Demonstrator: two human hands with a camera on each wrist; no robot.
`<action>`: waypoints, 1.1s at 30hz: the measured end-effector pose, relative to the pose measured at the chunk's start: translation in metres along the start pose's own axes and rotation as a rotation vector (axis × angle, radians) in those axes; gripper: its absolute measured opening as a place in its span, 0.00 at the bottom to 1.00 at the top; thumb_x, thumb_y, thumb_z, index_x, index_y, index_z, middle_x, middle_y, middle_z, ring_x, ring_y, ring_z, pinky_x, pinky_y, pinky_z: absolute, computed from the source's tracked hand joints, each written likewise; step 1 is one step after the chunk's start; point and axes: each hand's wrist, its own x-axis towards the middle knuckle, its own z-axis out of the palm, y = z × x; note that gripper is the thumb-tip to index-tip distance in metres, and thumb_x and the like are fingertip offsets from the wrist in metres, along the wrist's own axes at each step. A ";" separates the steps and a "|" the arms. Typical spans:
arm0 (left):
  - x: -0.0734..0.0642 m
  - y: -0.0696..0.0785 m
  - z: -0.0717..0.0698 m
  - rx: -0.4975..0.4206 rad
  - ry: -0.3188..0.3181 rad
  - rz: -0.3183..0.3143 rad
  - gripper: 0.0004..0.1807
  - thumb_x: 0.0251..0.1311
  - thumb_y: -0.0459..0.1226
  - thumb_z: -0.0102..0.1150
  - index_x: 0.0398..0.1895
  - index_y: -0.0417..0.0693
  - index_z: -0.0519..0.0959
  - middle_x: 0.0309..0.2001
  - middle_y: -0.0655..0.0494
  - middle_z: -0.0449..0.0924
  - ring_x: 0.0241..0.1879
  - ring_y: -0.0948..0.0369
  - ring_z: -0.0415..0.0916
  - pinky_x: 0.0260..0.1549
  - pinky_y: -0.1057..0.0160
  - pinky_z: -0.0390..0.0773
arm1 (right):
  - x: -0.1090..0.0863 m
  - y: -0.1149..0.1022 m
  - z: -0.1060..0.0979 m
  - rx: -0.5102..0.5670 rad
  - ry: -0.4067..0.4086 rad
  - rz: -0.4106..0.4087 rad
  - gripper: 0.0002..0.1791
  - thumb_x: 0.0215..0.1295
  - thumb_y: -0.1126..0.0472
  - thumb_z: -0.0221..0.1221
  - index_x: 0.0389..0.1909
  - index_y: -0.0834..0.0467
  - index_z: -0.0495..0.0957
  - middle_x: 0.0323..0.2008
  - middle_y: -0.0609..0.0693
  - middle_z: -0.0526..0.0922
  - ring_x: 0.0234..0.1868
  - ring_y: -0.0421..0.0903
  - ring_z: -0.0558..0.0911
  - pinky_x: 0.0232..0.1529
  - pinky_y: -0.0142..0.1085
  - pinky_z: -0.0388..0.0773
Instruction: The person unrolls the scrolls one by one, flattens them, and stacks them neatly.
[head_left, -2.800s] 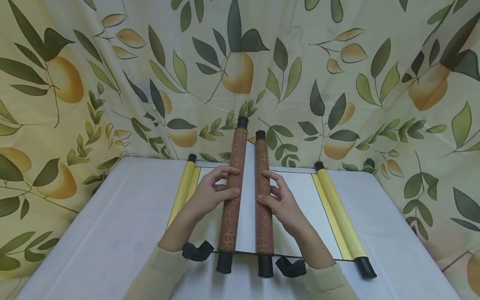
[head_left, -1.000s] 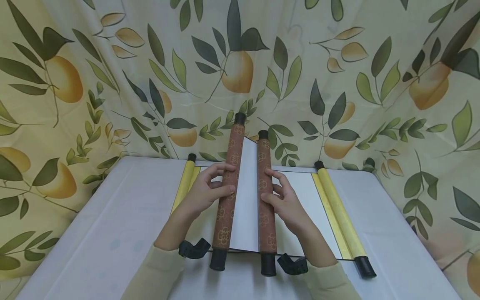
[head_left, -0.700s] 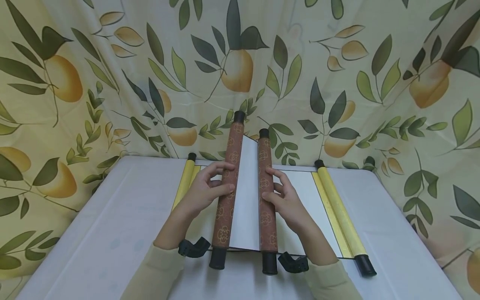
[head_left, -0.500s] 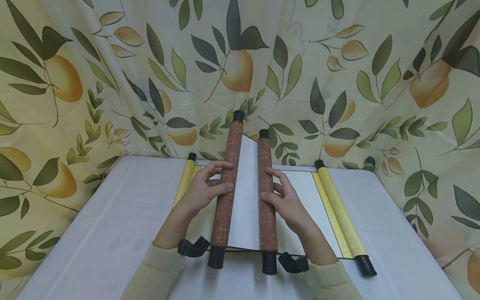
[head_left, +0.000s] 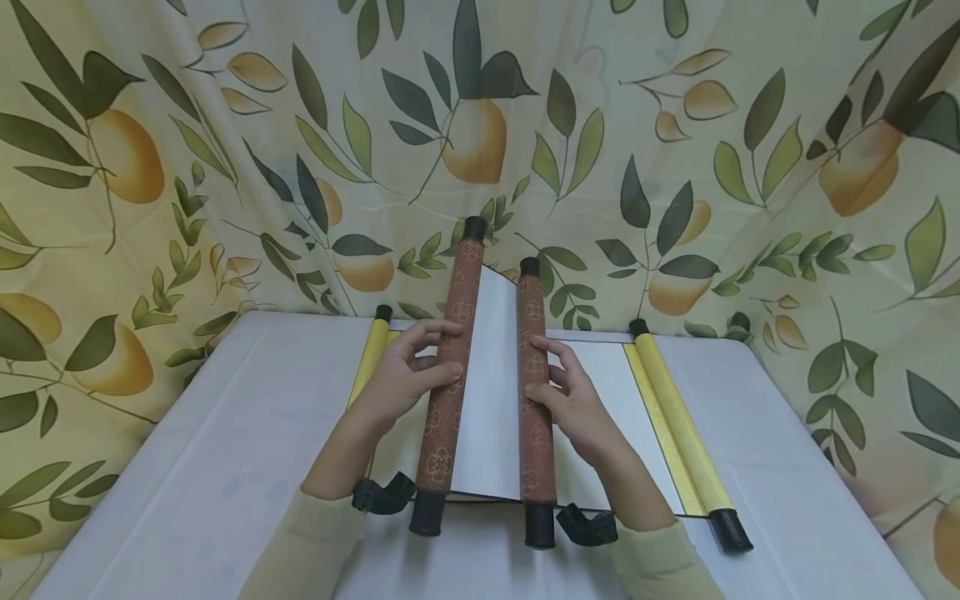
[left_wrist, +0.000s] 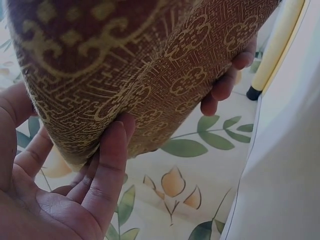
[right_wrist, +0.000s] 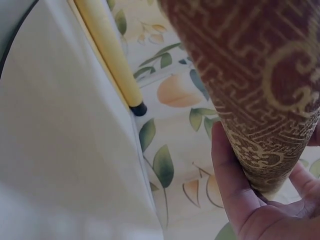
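A hanging scroll with red-brown, gold-patterned brocade backing is held partly unrolled over the table. My left hand [head_left: 397, 379] grips its left roll [head_left: 444, 421], thumb in front and fingers on the far side. On the other side, my right hand [head_left: 576, 408] holds the right roll [head_left: 537, 454] the same way. White paper [head_left: 489, 408] spans the gap between the rolls, and black knobs cap their ends. Close up, the brocade [left_wrist: 185, 55] fills the top of the left wrist view; in the right wrist view the brocade [right_wrist: 250, 75] rests between thumb and fingers.
Beneath lies a second scroll, spread flat, its white sheet [head_left: 600, 392] ending at a yellow left roller [head_left: 367, 358] and a yellow right roller [head_left: 678, 417] with black caps. A white cloth covers the table [head_left: 247, 417]. A fruit-and-leaf patterned curtain [head_left: 570, 50] hangs behind.
My left hand has drawn the left roll leftward and slightly up, and the right roll has shifted a little right. The gap is wider, showing more white paper.
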 end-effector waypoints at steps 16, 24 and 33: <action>-0.001 0.004 -0.003 0.017 0.000 0.038 0.25 0.62 0.31 0.61 0.63 0.47 0.72 0.61 0.45 0.69 0.50 0.49 0.79 0.45 0.55 0.82 | -0.001 -0.003 0.000 -0.006 -0.003 -0.011 0.37 0.70 0.66 0.53 0.76 0.45 0.52 0.65 0.66 0.67 0.56 0.59 0.79 0.46 0.49 0.83; -0.002 0.003 -0.004 0.012 0.012 0.036 0.25 0.62 0.30 0.61 0.63 0.48 0.73 0.60 0.45 0.69 0.49 0.49 0.79 0.43 0.57 0.82 | -0.001 -0.003 0.000 -0.006 -0.009 -0.011 0.38 0.70 0.66 0.54 0.76 0.44 0.52 0.65 0.66 0.67 0.55 0.59 0.79 0.46 0.48 0.83; -0.001 0.005 -0.004 -0.004 0.017 0.034 0.25 0.62 0.31 0.61 0.64 0.47 0.72 0.62 0.45 0.68 0.50 0.50 0.79 0.41 0.58 0.82 | -0.001 -0.002 -0.001 -0.018 -0.008 -0.006 0.38 0.69 0.66 0.55 0.76 0.44 0.52 0.65 0.66 0.66 0.53 0.57 0.79 0.43 0.46 0.82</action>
